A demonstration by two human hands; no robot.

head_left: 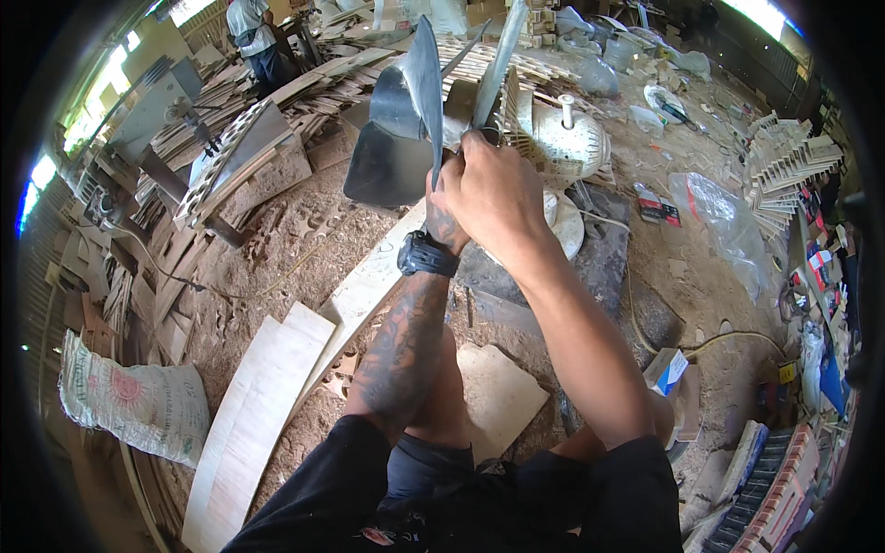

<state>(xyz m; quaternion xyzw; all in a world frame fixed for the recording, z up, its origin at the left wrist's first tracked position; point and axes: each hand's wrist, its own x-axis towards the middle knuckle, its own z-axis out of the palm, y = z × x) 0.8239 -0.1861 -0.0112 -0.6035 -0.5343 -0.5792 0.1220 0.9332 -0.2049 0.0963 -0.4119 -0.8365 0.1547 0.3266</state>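
A dark grey fan wheel with several broad blades (392,152) stands in front of me, beside a dusty whitish electric motor (572,138). My left hand (444,207), with a black watch on its wrist, is closed at the lower edge of the upright blade. Part of it is hidden behind my right hand. Close against it, my right hand (498,189) curls its fingers near the fan's hub. What those fingers pinch is hidden from view. Under the motor lie a pale round disc (564,230) and a dark slab (604,253).
Long pale boards (258,405) lie to my left, near a stuffed woven sack (138,396). A perforated wooden bench (244,161) stands farther left. Stacked wood strips (793,175), clear plastic bags (724,221) and a cable (728,336) lie at right. Another person (253,37) is far left.
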